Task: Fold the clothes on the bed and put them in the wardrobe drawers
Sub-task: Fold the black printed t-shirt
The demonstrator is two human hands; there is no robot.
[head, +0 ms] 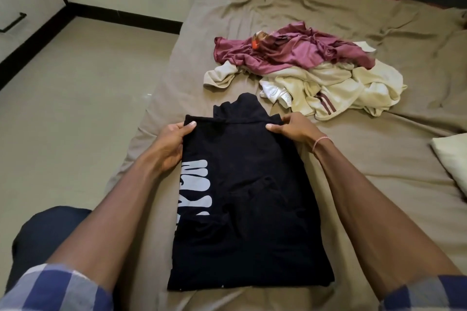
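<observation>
Black garment folded lengthwise on the bed, long axis running away from the person.
The left hand (174, 144) and right hand (290, 130) pinch the far corners of the soft, matte black garment (250, 197); the white lettering runs along its left edge.

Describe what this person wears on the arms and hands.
Both forearms are bare. The left sleeve and the right sleeve, blue-and-pale checked cloth, end near the elbows. A thin pink band circles the right wrist. The left hand and right hand carry no gloves; no rings show.
</observation>
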